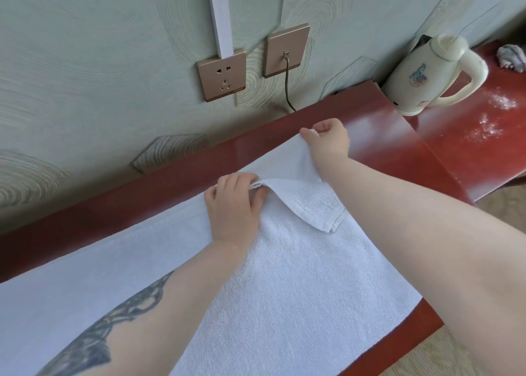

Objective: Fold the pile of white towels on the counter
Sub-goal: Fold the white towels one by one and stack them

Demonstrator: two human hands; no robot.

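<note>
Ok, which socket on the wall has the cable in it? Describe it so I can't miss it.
On the green wall above the red counter sit two bronze plates side by side. The cabled one is the right plate, nearer the kettle. Its neighbour, the left plate, has open plug holes and a white strip running up from it.

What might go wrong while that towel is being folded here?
The left hand and right hand only pinch the white towel at its edge, so a slip could leave the fold crooked. White powder lies near the kettle; the towel could get dirty if it slides that way.
</note>
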